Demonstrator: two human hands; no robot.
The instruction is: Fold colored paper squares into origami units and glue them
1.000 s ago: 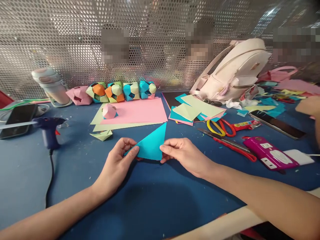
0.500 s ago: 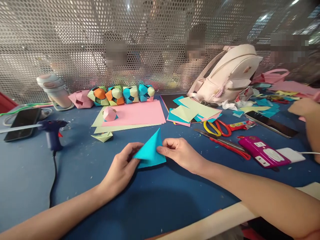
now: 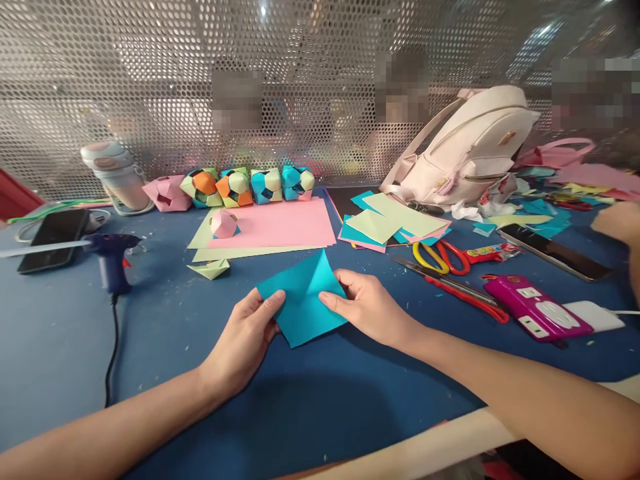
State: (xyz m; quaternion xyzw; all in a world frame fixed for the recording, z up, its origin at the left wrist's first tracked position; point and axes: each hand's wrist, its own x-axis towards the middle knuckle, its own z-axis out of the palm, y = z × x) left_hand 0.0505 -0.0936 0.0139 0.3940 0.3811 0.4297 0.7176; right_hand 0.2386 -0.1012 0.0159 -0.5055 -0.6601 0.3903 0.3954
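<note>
A square sheet of blue paper (image 3: 306,308) is held between my hands above the table, spread out with a crease and a raised corner at the top. My left hand (image 3: 253,327) pinches its left side, thumb on top and fingers underneath. On the right side, my right hand (image 3: 373,307) grips the sheet, thumb on its face and fingers behind. Just beyond the sheet lies a small folded light-green paper piece (image 3: 210,269). Behind that, a pink and blue folded paper shape (image 3: 224,224) sits on pink paper sheets (image 3: 285,223).
Several folded paper balls (image 3: 235,188) line the back beside a bottle (image 3: 113,175). A glue gun (image 3: 113,260) and phone (image 3: 55,240) lie left. To the right are paper squares (image 3: 373,227), scissors (image 3: 445,259), a purple power strip (image 3: 537,307), a backpack (image 3: 470,147) and another person's arm (image 3: 620,233).
The blue paper has gone from folded over into a peak to opened out nearly flat. My left thumb now rests on its top face. The camera view has shifted slightly.
</note>
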